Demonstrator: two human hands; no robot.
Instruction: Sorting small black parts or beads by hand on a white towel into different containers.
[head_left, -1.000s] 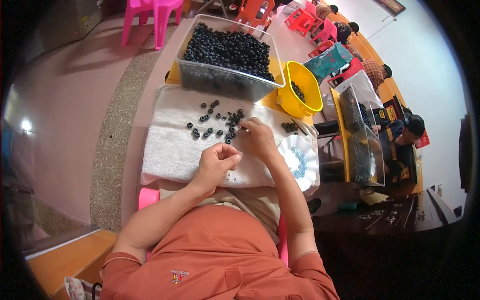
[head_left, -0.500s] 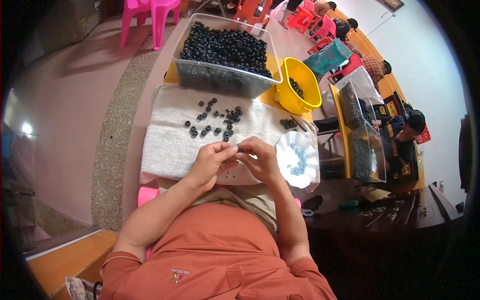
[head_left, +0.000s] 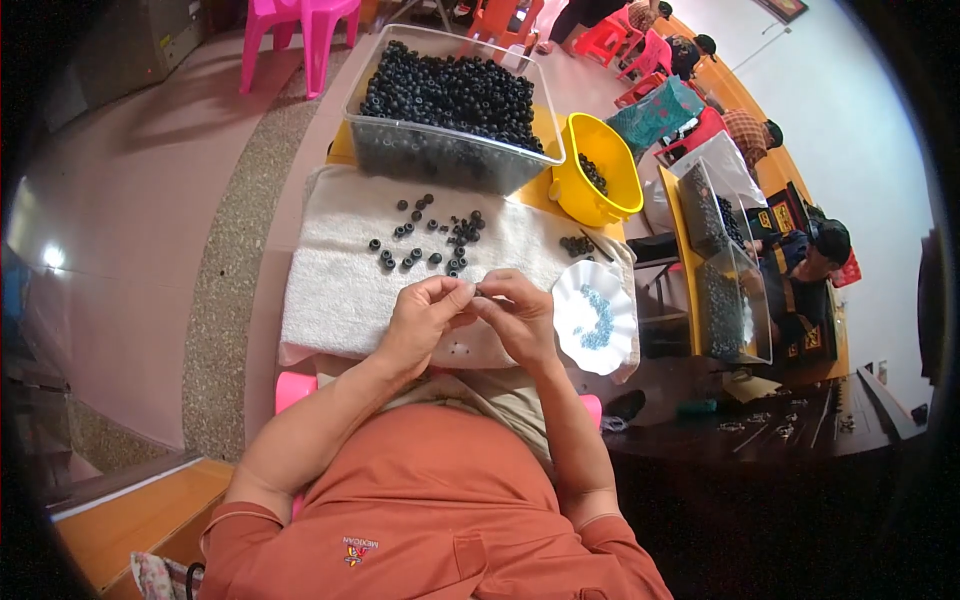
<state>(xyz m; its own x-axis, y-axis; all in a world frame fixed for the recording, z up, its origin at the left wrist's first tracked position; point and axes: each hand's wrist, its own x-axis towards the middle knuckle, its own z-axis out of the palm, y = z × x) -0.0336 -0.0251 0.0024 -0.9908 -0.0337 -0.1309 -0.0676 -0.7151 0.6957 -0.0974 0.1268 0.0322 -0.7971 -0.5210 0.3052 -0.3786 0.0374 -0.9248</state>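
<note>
My left hand and my right hand meet over the near part of a white towel. Thumbs and fingers of both are closed in a pinch, tip to tip. Something tiny and dark shows between the fingertips, too small to name. Beyond the hands, small black ring-like parts lie scattered on the towel, some with a hole showing. Right of my right hand stands a white scalloped dish holding small pale-blue bits. A few tiny specks lie on the towel below the hands.
At the towel's far edge stands a clear plastic bin full of black parts, beside a yellow tub holding more. A dark thin tool lies by a small cluster of parts. Another person sits at right near clear bins.
My hands stay together, with the right-hand fingers shifted slightly upward around the pinch. In the far background a person's legs have moved.
</note>
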